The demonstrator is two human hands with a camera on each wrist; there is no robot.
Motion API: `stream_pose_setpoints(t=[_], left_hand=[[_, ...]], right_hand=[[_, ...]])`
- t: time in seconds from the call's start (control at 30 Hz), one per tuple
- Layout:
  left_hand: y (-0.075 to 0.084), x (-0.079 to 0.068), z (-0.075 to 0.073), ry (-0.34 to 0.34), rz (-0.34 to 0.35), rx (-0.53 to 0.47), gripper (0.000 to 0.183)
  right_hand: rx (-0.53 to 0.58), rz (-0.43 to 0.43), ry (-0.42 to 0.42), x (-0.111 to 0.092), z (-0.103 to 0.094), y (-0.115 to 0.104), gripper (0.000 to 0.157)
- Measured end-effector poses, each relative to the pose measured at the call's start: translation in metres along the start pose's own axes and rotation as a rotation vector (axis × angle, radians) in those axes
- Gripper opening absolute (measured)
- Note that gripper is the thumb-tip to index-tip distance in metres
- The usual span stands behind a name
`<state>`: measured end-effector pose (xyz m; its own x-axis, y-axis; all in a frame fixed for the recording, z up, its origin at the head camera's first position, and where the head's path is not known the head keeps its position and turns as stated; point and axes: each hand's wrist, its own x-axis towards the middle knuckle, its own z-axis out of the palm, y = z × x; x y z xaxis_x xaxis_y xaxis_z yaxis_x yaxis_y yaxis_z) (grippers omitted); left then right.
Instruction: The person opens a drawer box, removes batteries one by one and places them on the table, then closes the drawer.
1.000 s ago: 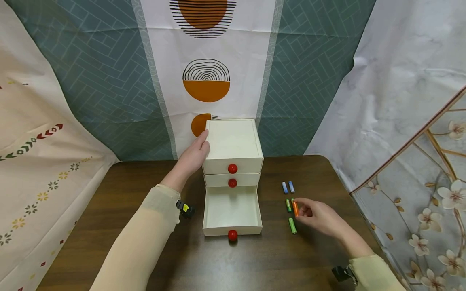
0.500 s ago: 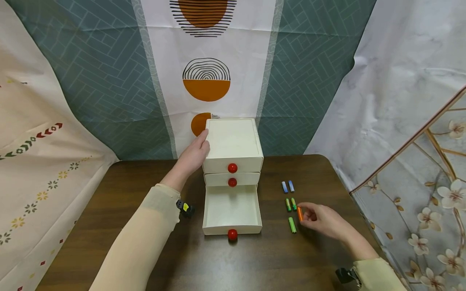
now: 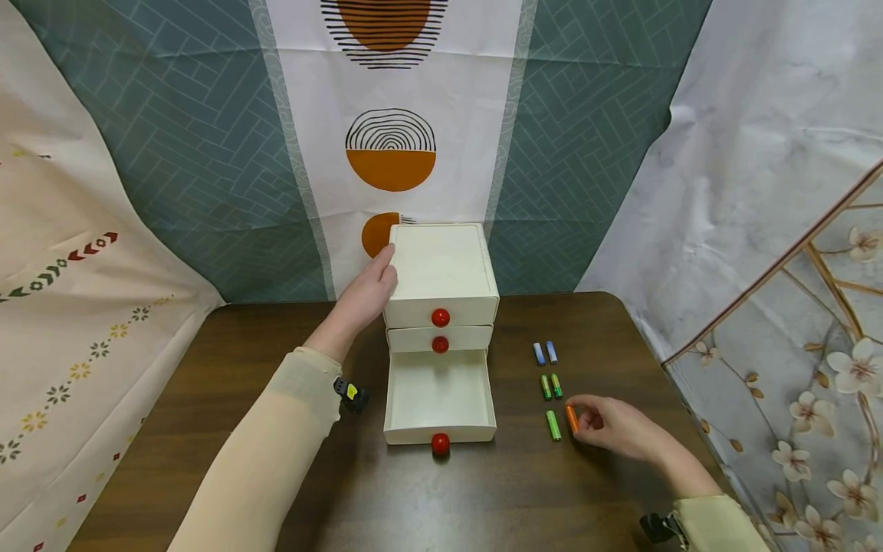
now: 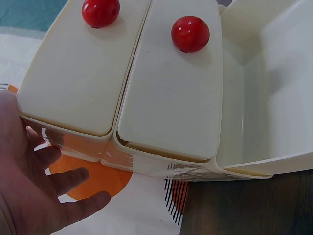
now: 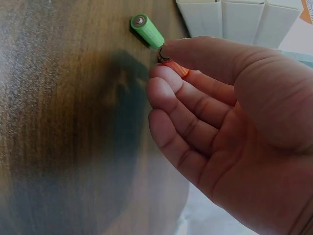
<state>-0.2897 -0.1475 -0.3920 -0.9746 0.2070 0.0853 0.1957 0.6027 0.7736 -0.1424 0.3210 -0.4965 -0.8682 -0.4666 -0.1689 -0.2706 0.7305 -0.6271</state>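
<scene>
My left hand [image 3: 366, 295] rests against the upper left side of a small white drawer cabinet [image 3: 443, 264]; in the left wrist view its fingers [image 4: 73, 180] spread loosely alongside the wall. Below two closed drawers with red knobs, the bottom drawer [image 3: 441, 402] is pulled out and bare inside. To the right, my right hand [image 3: 614, 425] pinches an orange battery [image 3: 572, 418] between thumb and fingertips, low over the table. Just left of it lies a light green battery [image 3: 553, 426], whose end faces the camera in the right wrist view.
Two green batteries [image 3: 551, 386] lie side by side farther back, and two blue-and-white batteries [image 3: 545, 353] behind those. The brown table [image 3: 483, 498] meets patterned cloth hangings [image 3: 579, 153] at the back and sides.
My right hand has drawn the orange battery toward the front and slightly right, away from the green pair, to beside the single green battery. My left hand has stayed on the cabinet.
</scene>
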Motion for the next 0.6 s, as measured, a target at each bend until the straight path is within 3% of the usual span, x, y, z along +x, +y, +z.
stream_pose_setpoints(t=[0.6], left_hand=[[0.003, -0.002, 0.000, 0.005, 0.007, 0.004, 0.067]], right_hand=[[-0.086, 0.010, 0.035, 0.007, 0.012, 0.003, 0.049]])
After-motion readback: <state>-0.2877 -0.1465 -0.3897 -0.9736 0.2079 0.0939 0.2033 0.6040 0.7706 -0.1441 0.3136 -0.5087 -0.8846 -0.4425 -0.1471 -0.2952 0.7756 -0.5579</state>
